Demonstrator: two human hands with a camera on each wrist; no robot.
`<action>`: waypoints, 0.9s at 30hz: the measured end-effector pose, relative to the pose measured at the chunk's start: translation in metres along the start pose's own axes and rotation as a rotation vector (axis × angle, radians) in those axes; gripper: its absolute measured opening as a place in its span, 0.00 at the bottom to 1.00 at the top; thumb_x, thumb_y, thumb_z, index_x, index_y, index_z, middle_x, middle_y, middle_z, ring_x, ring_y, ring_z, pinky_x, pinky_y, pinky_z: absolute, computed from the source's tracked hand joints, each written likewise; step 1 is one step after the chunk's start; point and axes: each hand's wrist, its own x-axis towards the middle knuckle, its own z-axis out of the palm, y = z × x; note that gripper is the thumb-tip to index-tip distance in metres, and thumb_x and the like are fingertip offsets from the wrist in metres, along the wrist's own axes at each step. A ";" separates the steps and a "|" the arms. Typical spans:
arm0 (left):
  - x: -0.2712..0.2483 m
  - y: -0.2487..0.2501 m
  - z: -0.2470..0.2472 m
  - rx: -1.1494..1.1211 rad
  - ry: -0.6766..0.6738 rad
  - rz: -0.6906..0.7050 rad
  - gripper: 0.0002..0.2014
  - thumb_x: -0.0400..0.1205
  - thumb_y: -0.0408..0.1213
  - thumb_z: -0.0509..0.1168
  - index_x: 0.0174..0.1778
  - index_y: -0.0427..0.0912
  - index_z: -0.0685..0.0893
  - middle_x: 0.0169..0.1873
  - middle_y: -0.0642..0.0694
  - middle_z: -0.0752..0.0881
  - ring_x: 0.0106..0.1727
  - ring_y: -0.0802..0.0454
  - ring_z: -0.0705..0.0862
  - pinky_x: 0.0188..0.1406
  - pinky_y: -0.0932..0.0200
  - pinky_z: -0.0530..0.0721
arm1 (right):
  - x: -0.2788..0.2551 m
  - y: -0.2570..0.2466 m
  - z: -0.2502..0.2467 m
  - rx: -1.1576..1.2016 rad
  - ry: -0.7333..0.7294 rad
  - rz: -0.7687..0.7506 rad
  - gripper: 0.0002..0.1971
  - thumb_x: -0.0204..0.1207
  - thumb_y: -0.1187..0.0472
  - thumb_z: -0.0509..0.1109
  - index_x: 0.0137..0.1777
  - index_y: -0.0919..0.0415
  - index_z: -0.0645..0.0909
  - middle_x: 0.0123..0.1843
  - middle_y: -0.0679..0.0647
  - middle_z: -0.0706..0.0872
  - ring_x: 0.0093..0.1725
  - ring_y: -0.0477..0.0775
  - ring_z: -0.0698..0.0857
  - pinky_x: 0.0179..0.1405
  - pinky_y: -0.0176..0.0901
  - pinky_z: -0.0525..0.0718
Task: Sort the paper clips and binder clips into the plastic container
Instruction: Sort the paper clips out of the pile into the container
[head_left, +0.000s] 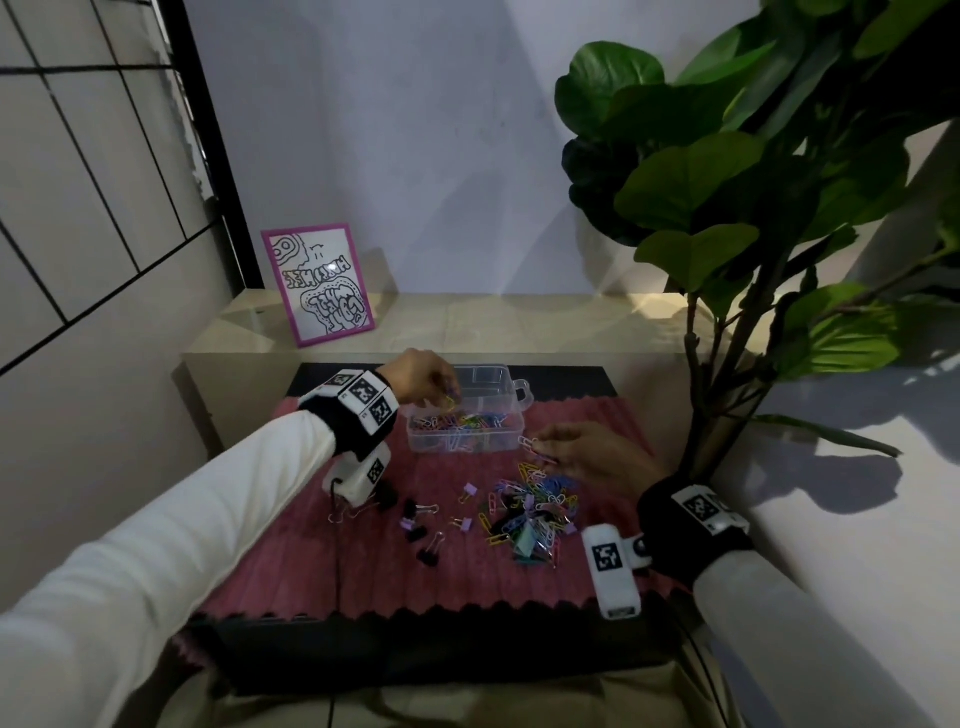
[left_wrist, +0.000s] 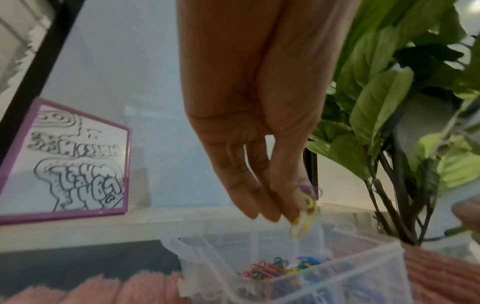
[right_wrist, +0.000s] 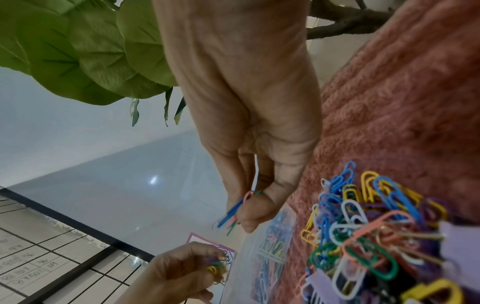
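Note:
A clear plastic container (head_left: 517, 397) stands at the back of the pink mat, its near section holding several coloured paper clips (head_left: 462, 422). My left hand (head_left: 423, 376) hovers over its left side and pinches a few paper clips (left_wrist: 307, 207), yellow and purple among them. My right hand (head_left: 592, 454) is just right of the container, above the loose pile (head_left: 530, 512) of paper clips and binder clips, and pinches a few paper clips (right_wrist: 233, 211), blue, orange and green. Lilac and black binder clips (head_left: 418, 530) lie scattered left of the pile.
The pink ribbed mat (head_left: 363, 571) covers a dark table. A framed drawing (head_left: 319, 283) leans on the ledge behind. A large leafy plant (head_left: 727, 218) rises at the right, its stem close to my right wrist.

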 end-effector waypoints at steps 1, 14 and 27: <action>0.000 0.002 0.001 0.043 -0.044 0.001 0.12 0.75 0.25 0.68 0.53 0.39 0.86 0.45 0.44 0.87 0.38 0.57 0.83 0.33 0.69 0.81 | 0.000 0.001 -0.001 0.021 0.002 0.004 0.09 0.77 0.75 0.63 0.39 0.64 0.80 0.35 0.53 0.85 0.33 0.42 0.87 0.35 0.32 0.87; -0.041 -0.008 0.002 0.135 0.009 0.080 0.17 0.77 0.23 0.62 0.60 0.41 0.84 0.57 0.44 0.87 0.51 0.56 0.85 0.48 0.74 0.77 | 0.002 -0.006 0.006 -0.478 -0.145 -0.074 0.04 0.72 0.75 0.70 0.44 0.68 0.84 0.39 0.57 0.86 0.38 0.46 0.87 0.41 0.31 0.87; -0.059 0.007 0.053 0.145 0.227 0.067 0.16 0.78 0.26 0.63 0.61 0.38 0.82 0.59 0.41 0.85 0.57 0.46 0.84 0.50 0.69 0.72 | 0.059 -0.079 0.049 -0.960 0.028 -0.264 0.08 0.70 0.74 0.73 0.48 0.74 0.85 0.38 0.58 0.86 0.29 0.42 0.83 0.23 0.22 0.79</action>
